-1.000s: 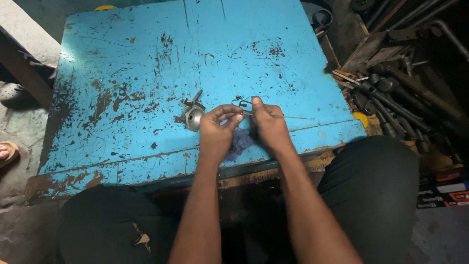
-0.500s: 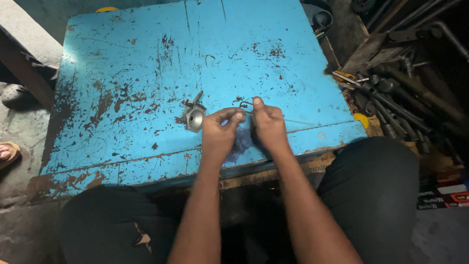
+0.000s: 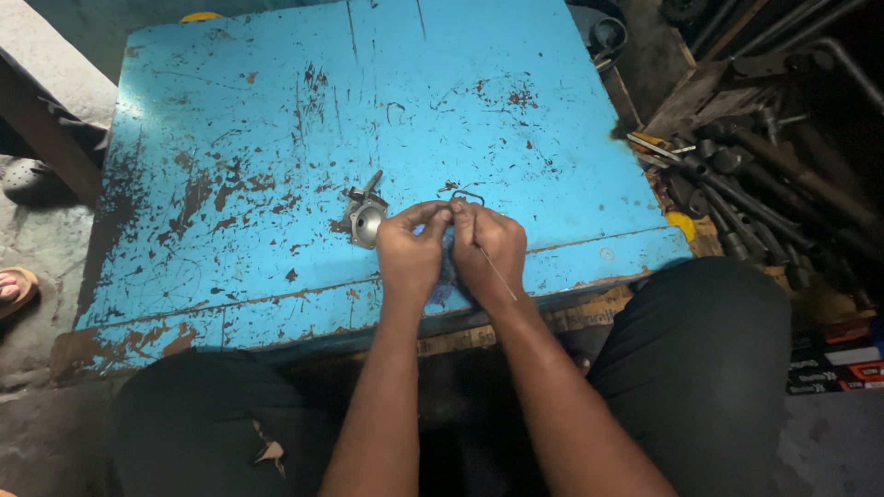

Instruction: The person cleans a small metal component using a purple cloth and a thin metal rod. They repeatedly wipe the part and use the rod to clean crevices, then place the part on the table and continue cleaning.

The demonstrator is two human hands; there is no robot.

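Both hands meet at the near middle of the blue table (image 3: 276, 138), fingertips drawn together; the left hand (image 3: 412, 248) is pinched at thumb and forefinger against the fingertips of the right hand (image 3: 488, 247), apparently on 1 small dark wire piece (image 3: 467, 196) that loops out just beyond them; what exactly lies between the fingertips is too small to tell. A thin wire (image 3: 497, 273) runs across the back of the right hand toward the wrist, seemingly held there by the closed fingers. A patch of blue cloth (image 3: 446, 276) shows between the 2 hands, under them, probably to keep the small part from slipping. A small grey metal part (image 3: 363, 217), cup-shaped with a lever, rests on the table just beside the left hand, not touching it; placed within easy reach. A pile of metal tools (image 3: 737, 175) lies right of the table, well apart.
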